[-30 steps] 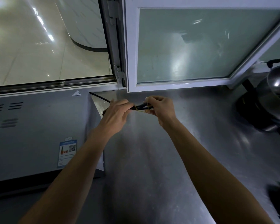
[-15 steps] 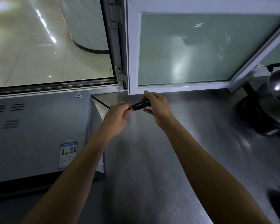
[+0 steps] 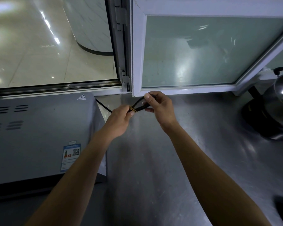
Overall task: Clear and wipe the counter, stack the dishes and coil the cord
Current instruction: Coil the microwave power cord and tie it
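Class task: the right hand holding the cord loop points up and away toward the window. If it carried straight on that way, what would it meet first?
Most likely the white window frame just beyond the right hand, which grips the cord. Depth is unclear, so the gap cannot be judged.

Oven (image 3: 39, 136) left, pot (image 3: 274, 111) right.
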`<action>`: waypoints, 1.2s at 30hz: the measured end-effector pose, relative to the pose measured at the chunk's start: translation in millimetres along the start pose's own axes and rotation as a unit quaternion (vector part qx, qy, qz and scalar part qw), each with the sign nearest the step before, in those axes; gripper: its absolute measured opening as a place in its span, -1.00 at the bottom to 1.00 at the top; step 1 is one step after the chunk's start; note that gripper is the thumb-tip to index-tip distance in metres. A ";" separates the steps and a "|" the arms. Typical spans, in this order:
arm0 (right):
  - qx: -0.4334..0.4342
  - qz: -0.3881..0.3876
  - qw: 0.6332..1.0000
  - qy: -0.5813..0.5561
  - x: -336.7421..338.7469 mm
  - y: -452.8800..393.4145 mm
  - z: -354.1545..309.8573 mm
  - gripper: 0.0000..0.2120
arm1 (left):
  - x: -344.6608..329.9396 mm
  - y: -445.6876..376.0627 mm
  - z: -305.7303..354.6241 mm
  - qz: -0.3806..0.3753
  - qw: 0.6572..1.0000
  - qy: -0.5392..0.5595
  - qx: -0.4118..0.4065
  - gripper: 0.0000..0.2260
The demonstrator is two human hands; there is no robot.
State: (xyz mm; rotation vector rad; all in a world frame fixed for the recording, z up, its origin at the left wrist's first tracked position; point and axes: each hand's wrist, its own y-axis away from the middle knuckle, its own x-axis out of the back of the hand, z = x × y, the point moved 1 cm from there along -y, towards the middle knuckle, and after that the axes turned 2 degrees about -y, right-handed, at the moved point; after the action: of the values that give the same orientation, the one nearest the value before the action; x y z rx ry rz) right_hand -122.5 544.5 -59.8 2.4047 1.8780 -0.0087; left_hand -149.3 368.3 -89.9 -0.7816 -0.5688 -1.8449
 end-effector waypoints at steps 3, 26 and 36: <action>0.000 0.022 1.000 0.001 -1.8 -1.1 3.1 -0.79 | -1.7 2.4 1.9 -0.015 0.999 -0.029 0.010 -0.87; 0.033 0.024 0.999 -0.010 14.5 21.7 5.3 -0.84 | -2.7 4.7 16.0 0.029 0.994 -0.101 -0.007 -0.79; 0.108 -0.011 0.984 0.143 26.0 34.9 16.1 -0.80 | -17.4 -2.4 1.8 0.098 0.986 -0.126 -0.039 -0.82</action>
State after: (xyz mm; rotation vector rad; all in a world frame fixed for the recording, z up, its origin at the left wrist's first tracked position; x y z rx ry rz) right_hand -81.5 560.1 -75.0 2.6498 2.1244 0.1460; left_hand -146.2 381.3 -101.5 -1.0949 -0.5600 -1.6050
